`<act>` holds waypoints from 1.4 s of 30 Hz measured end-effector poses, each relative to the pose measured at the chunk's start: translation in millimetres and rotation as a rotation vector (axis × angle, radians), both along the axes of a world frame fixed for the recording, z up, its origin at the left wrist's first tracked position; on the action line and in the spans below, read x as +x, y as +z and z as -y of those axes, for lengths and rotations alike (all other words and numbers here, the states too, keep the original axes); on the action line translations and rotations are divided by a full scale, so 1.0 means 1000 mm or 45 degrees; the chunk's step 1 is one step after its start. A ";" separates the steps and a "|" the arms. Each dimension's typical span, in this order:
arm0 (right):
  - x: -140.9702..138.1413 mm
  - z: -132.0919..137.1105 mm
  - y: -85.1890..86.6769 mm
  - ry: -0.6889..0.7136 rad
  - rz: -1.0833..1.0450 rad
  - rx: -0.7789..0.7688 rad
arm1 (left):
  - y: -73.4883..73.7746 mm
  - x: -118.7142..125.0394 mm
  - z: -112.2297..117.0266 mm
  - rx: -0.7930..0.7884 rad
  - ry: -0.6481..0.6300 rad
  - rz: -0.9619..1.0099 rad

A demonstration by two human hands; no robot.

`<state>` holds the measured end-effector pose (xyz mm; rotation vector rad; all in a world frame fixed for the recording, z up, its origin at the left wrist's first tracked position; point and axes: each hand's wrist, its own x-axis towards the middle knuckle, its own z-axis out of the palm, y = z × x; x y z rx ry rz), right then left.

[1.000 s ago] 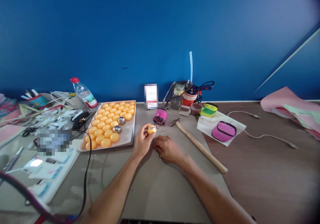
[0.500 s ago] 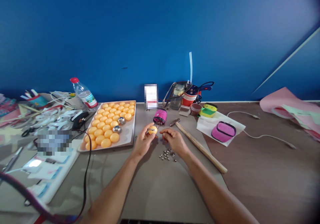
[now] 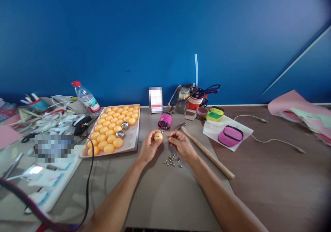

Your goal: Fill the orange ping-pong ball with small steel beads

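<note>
An orange ball (image 3: 159, 137), like a ping-pong ball, is pinched between the thumb and fingers of my left hand (image 3: 148, 148). Small silvery pieces show on its upper side. Close by on the right, my right hand (image 3: 183, 146) has thumb and fingertips pressed together; whatever is between them is too small to make out. Several small shiny metal pieces (image 3: 171, 161) lie on the table below the hands. Behind the hands, a pink pouch with dark edging (image 3: 164, 120) rests on its side, with more shiny pieces at its mouth.
A shallow tray (image 3: 133, 140) on the left holds rows of orange balls (image 3: 109, 133) and two silver-covered ones (image 3: 120, 134). A hammer (image 3: 208, 153) lies right of my hand. Further out are a bottle (image 3: 89, 99), a pink case (image 3: 231, 136) on paper and a dark cable (image 3: 89, 176).
My left hand has turned the ball slightly, so fewer silvery pieces face me. My right hand has shifted a little, fingertips still together.
</note>
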<state>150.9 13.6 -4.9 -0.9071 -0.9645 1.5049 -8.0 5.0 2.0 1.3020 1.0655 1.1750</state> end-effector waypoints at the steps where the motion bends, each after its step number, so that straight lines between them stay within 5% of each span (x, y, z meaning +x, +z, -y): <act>1: 0.000 0.000 0.000 0.002 -0.036 -0.009 | 0.000 0.000 0.000 0.006 0.002 -0.008; 12: 0.001 0.007 0.013 0.124 -0.258 -0.081 | 0.000 0.001 0.003 -0.047 -0.035 0.010; 42: -0.005 0.006 0.009 0.141 -0.138 -0.171 | -0.008 0.001 0.006 0.308 0.000 -0.354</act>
